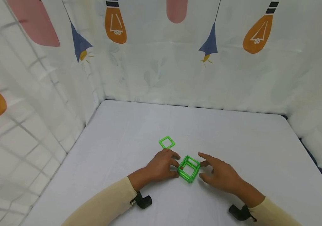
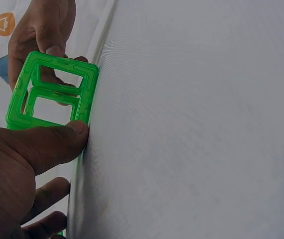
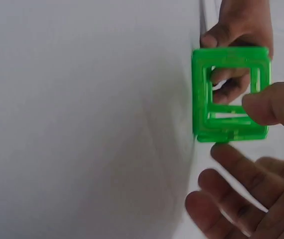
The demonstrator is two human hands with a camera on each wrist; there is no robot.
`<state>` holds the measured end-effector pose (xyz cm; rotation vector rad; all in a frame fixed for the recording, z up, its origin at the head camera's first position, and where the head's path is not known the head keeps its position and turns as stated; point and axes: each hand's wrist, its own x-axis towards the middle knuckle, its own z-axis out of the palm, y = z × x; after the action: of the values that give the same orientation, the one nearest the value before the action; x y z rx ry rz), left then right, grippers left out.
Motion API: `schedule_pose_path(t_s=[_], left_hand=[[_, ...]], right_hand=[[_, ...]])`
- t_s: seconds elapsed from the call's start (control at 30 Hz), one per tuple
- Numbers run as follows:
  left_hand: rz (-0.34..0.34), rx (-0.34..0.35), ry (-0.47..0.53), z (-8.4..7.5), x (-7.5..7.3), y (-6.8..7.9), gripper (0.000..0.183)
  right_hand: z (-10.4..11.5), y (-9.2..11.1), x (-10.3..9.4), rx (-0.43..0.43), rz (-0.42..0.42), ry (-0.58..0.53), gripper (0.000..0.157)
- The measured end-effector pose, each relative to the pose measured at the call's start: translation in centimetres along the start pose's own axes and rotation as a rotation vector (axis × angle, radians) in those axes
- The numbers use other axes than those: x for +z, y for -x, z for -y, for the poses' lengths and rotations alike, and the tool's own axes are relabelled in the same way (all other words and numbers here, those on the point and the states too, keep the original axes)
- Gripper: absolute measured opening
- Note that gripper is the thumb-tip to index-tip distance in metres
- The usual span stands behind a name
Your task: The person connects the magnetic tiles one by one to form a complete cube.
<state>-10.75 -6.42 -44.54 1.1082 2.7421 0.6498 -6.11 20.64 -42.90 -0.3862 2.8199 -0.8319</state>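
A small open-framed cube of green magnetic tiles (image 1: 196, 172) stands on the white table between my two hands. My left hand (image 1: 162, 165) holds the cube from its left side. In the left wrist view its thumb (image 2: 65, 142) lies against the near edge of the frame, and its other fingers are partly hidden. My right hand (image 1: 222, 175) is at the cube's right side with fingers spread, one fingertip at the frame. Beyond my left hand, a single square green magnetic tile (image 1: 171, 140) lies flat, its near corner at the hand.
The white tabletop (image 1: 234, 135) spreads around the hands. Patterned white curtains (image 1: 161, 72) rise along its back and sides. A black wrist camera (image 1: 144, 201) sits at my left cuff, another black camera (image 1: 239, 213) at the right.
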Motion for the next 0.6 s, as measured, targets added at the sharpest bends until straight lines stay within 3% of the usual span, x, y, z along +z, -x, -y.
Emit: schedule_pose_path(t_s=[0.3, 0.6], left_hand=[[-0.019, 0.018, 0.007, 0.1, 0.1, 0.0, 0.020], [-0.036, 0.049, -0.022, -0.1, 0.2, 0.1, 0.021]], right_hand=[[1.1, 0.5, 1.6, 0.017, -0.037, 0.090, 0.112], [2.0, 0.4, 2.5, 0.018, -0.113, 0.141, 0.114]])
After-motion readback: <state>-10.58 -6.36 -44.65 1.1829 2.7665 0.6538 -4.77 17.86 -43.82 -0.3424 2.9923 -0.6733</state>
